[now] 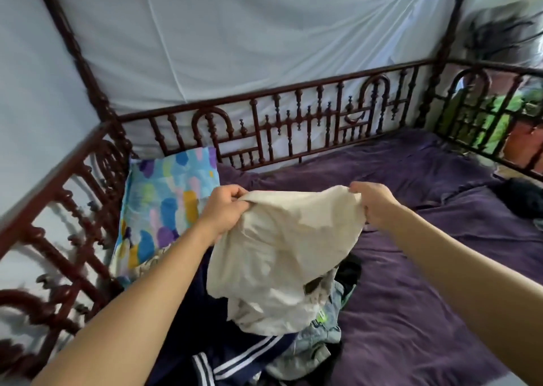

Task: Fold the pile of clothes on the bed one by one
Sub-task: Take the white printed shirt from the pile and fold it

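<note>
A cream-white garment (282, 256) hangs in the air over the bed, crumpled and drooping. My left hand (224, 209) grips its upper left edge and my right hand (374, 205) grips its upper right edge, holding it stretched between them. Its lower part rests on the pile of clothes (264, 347) below, which includes a navy piece with white stripes (232, 362), a light denim piece (320, 335) and dark items. The garment hides part of the pile.
The purple bedsheet (426, 312) covers the mattress to the right. A colourful patterned pillow (164, 203) leans at the left corner. A dark carved wooden bed rail (293, 121) runs along the back and both sides. A dark cloth (520, 197) lies far right.
</note>
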Tool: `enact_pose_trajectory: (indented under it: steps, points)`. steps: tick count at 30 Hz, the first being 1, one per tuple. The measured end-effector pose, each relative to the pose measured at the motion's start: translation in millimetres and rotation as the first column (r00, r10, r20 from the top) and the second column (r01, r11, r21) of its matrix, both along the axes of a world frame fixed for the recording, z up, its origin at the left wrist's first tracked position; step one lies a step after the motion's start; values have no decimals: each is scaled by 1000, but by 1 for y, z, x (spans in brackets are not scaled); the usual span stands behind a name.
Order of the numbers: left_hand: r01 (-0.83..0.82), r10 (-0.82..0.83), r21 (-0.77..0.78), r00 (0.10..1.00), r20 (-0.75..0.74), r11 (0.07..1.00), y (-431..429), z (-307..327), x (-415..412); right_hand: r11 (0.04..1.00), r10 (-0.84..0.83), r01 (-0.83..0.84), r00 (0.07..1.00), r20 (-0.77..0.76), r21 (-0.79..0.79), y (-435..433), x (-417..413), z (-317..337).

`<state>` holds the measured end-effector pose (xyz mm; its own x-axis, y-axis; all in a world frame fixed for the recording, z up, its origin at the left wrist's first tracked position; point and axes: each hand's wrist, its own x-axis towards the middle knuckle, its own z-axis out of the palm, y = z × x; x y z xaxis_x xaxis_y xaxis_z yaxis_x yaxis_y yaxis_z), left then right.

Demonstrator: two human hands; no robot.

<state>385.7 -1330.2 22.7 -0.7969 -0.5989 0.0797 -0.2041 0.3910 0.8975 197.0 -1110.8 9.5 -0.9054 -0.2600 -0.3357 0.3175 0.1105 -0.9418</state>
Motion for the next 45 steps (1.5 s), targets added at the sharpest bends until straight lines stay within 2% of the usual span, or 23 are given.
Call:
enact_pose_trajectory:
  steps: [2, 5, 7, 8, 10, 13, 16, 18, 19, 20, 22, 23, 24, 26, 27, 29, 32, 35, 37, 39, 41, 43, 45]
  points:
    - [59, -57, -67, 998, 26, 996, -6, 30, -2, 977, 177, -151, 969, -174, 151, -13, 22, -12]
    - [116, -116, -51, 993, 10, 992, -12, 68, -6, 891, 438, -342, 820, -368, 299, -32, 70, -17]
    - [174, -172, -69, 985, 25, 982, -15, 88, -10, 835, 538, -393, 730, -420, 385, -48, 94, -15]
    - [207, -205, -87, 978, 31, 974, -16, 94, -11, 815, 555, -353, 704, -443, 460, -59, 102, -16]
    - [266, -262, -148, 964, 45, 953, -20, 103, -13, 795, 533, -202, 683, -500, 572, -84, 112, -16]
    - [306, -250, -409, 950, 186, 860, -40, 102, -10, 848, 397, -2, 665, -633, 530, -107, 102, -8]
    - [312, 10, -733, 917, 399, 605, -78, 76, 4, 900, 284, 21, 731, -621, 436, -94, 63, 0]
    - [292, 159, -807, 892, 423, 514, -106, 49, 17, 937, 234, -11, 762, -604, 349, -81, 41, 9]
    - [248, 198, -813, 894, 402, 527, -119, 37, 23, 945, 232, -34, 768, -597, 324, -77, 34, 14]
    - [186, 213, -790, 904, 370, 584, -129, 27, 27, 949, 242, -63, 772, -587, 309, -73, 31, 20]
    - [13, 226, -647, 932, 285, 762, -138, 22, 26, 940, 293, -111, 749, -594, 323, -69, 29, 31]
    - [-52, 220, -555, 946, 240, 830, -138, 25, 22, 915, 345, -117, 721, -601, 385, -66, 31, 35]
    - [-77, 192, -473, 961, 200, 878, -136, 29, 15, 864, 415, -90, 684, -600, 494, -63, 34, 39]
    - [-41, 90, -326, 987, 136, 945, -124, 46, 1, 690, 555, 78, 581, -595, 720, -61, 41, 44]
    - [-14, 43, -276, 994, 99, 961, -117, 57, -6, 608, 605, 176, 530, -595, 774, -63, 46, 45]
    - [20, -15, -242, 1000, 21, 970, -98, 77, -17, 526, 647, 280, 482, -591, 803, -70, 53, 46]
    - [79, -97, -204, 992, -76, 976, -69, 98, -28, 511, 673, 307, 439, -596, 803, -80, 61, 43]
    - [130, -174, -311, 978, -116, 942, -49, 111, -36, 546, 668, 320, 392, -633, 774, -93, 74, 30]
    - [85, -154, -482, 982, -106, 872, -46, 116, -37, 590, 601, 338, 421, -679, 733, -97, 77, 19]
    - [5, -54, -692, 997, -49, 722, -58, 116, -34, 612, 517, 276, 569, -639, 741, -84, 64, 17]
    - [0, 57, -791, 997, 44, 612, -79, 111, -25, 648, 458, 155, 703, -544, 745, -57, 45, 24]
    - [40, 121, -778, 982, 148, 627, -96, 101, -15, 689, 439, 93, 736, -515, 719, -29, 27, 38]
    - [87, 104, -738, 973, 208, 669, -101, 93, -13, 750, 440, 55, 702, -560, 659, -13, 17, 59]
